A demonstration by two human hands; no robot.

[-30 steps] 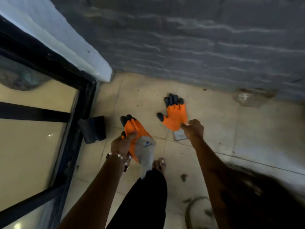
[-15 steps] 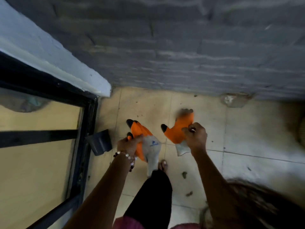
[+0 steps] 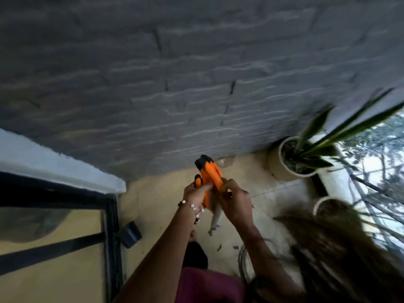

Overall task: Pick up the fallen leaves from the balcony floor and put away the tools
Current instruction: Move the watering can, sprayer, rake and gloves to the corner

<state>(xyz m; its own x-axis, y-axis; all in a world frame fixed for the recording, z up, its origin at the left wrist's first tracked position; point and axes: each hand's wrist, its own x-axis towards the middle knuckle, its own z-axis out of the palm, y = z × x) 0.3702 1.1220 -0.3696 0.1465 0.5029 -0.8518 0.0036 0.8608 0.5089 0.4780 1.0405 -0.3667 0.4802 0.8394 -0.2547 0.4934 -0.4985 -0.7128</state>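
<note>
Both my hands, left (image 3: 195, 192) and right (image 3: 234, 203), grip orange black-tipped rubber work gloves (image 3: 210, 176) pressed together above tan tiled floor (image 3: 153, 193), grey stone wall (image 3: 175, 84) close ahead

At the centre of the frame, the left hand (image 3: 195, 191) and the right hand (image 3: 235, 201) grip a pair of orange gloves (image 3: 211, 177) pressed together, black fingertips pointing up. A potted plant (image 3: 293, 157) stands at the right, against the grey wall (image 3: 175, 73).
</note>
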